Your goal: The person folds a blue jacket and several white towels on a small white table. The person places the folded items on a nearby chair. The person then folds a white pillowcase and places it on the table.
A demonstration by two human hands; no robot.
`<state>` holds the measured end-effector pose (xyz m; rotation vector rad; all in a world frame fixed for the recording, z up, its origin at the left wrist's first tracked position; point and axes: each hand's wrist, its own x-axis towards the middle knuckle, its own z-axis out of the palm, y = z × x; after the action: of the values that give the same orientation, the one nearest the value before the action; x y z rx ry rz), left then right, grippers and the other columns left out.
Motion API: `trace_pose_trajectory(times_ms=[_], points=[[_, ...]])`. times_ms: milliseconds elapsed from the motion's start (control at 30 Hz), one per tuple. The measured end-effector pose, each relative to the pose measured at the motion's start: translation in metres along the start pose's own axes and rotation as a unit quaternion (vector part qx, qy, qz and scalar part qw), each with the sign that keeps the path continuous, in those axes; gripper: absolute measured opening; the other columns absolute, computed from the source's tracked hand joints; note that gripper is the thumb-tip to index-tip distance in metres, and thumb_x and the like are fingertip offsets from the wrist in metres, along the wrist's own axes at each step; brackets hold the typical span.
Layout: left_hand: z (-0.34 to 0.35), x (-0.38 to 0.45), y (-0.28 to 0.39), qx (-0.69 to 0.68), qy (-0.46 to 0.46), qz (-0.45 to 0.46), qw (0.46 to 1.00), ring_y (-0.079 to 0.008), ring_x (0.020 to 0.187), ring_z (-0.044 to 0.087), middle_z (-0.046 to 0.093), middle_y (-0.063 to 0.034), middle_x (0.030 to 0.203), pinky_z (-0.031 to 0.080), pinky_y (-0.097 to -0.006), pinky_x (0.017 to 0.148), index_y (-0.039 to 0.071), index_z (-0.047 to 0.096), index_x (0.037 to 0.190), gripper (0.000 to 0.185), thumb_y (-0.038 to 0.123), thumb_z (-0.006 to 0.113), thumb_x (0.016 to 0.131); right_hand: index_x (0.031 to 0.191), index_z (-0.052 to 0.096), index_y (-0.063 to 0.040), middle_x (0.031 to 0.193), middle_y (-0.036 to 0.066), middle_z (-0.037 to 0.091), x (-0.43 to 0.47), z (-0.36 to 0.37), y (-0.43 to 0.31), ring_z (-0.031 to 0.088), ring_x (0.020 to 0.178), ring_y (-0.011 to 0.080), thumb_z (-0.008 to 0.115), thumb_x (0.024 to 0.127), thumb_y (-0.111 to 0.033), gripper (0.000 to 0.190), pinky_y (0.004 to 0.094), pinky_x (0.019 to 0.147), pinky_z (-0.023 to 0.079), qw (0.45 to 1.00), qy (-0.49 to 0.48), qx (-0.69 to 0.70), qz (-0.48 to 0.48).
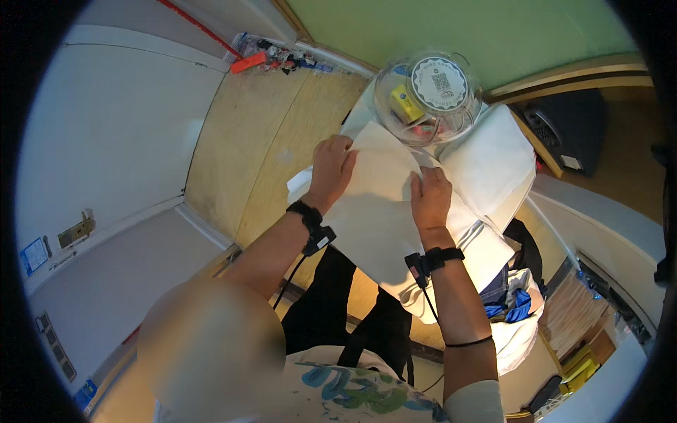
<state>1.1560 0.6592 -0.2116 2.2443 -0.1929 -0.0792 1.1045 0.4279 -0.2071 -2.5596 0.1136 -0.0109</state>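
Note:
A large white cloth [381, 222] lies before me on a small white table, its near edge hanging down in loose folds. My left hand [333, 166] grips its left edge, fingers curled over the far side. At the cloth's right part, my right hand [432, 198] pinches a fold between thumb and fingers. Just right of that hand is a folded white piece [492, 164], apparently fabric too. Each wrist wears a black strap with a small cabled device.
A clear plastic jar [391, 116] with small packets inside stands behind the cloth. A bag of clothes [521, 317] sits at lower right. A red broom [248, 62] rests by swept litter on the wood floor. A desk phone [545, 127] is on a shelf at right.

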Motion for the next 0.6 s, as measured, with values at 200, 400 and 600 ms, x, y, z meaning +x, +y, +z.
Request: trace_pose_trajectory(times_ms=[200,400,600], points=[[0.036,0.033,-0.024,0.013,-0.023,-0.025,0.999,-0.036,0.105,0.054,0.055,-0.0183,0.111,0.046,-0.0437,0.089,-0.001,0.05,0.118,0.035,0.014,0.066,0.091,0.12,0.059,-0.004,0.115,0.014,0.058,0.023,0.006,0.011,0.055,0.109,0.0345,0.067,0.086,-0.014,0.036,0.0452,0.093,0.046,1.0,0.02,-0.01,0.021],[0.047,0.047,-0.027,0.046,-0.041,-0.017,0.998,-0.0377,0.11,0.052,0.05,-0.0204,0.119,0.046,-0.0428,0.093,-0.002,0.051,0.122,0.043,0.018,0.069,0.088,0.12,0.058,-0.002,0.118,0.013,0.058,0.026,0.015,0.011,0.049,0.117,0.0339,0.069,0.081,-0.016,0.043,0.0468,0.101,0.041,0.994,-0.056,-0.086,0.025],[0.011,0.041,0.0,-0.1,-0.142,-0.061,0.983,-0.0345,0.102,0.059,0.059,-0.0207,0.109,0.048,-0.041,0.084,-0.001,0.052,0.118,0.034,0.019,0.064,0.094,0.108,0.061,-0.004,0.109,0.012,0.061,0.016,-0.002,-0.002,0.051,0.11,0.0337,0.067,0.083,-0.014,0.028,0.0469,0.093,0.042,0.992,-0.009,-0.078,-0.102]])
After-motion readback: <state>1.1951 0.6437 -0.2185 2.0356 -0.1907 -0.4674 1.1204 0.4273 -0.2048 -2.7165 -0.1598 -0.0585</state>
